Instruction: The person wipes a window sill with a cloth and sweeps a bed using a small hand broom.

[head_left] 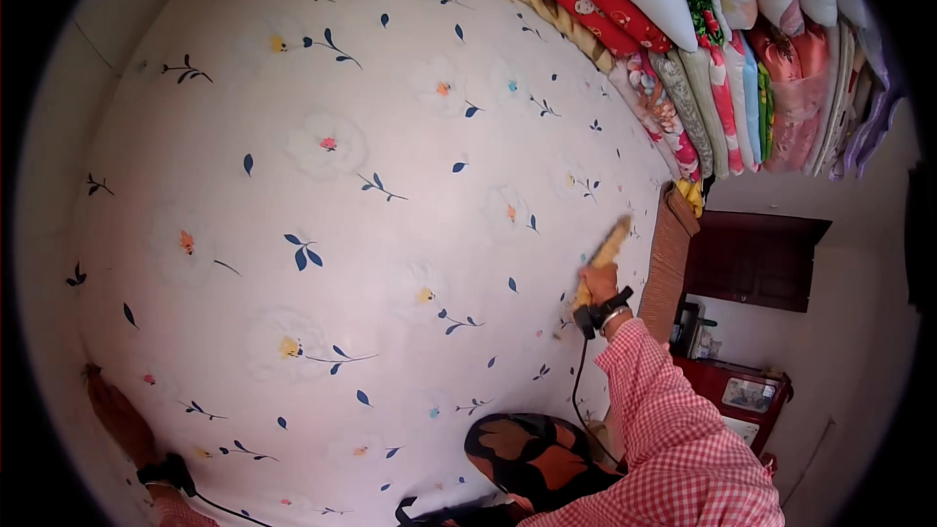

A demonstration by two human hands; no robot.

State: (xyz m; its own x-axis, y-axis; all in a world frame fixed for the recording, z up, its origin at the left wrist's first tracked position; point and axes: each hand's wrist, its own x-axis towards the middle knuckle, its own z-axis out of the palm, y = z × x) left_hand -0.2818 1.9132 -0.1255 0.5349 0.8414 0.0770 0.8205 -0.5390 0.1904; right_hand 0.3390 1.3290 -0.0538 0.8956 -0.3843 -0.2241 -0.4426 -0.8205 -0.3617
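A white bed sheet (pixel 410 244) printed with navy sprigs and small orange, yellow and pink flowers covers the bed. On its right side my right hand (pixel 599 285) is closed round a long tan bed brush (pixel 614 237). The brush lies against the sheet, and motion blurs it slightly. Far to the left, my left hand (pixel 119 418) rests on the sheet by its edge, fingers stretched out and holding nothing. Each wrist wears a black strapped device with a cable.
Folded quilts and bedding (pixel 722 78) are piled at the far right. A brown rolled mat (pixel 667 254) lines the bed's right edge. Beyond stand a dark red cabinet door (pixel 752 259) and a red cabinet (pixel 727 385). Black-and-orange patterned cloth (pixel 542 454) sits close to me.
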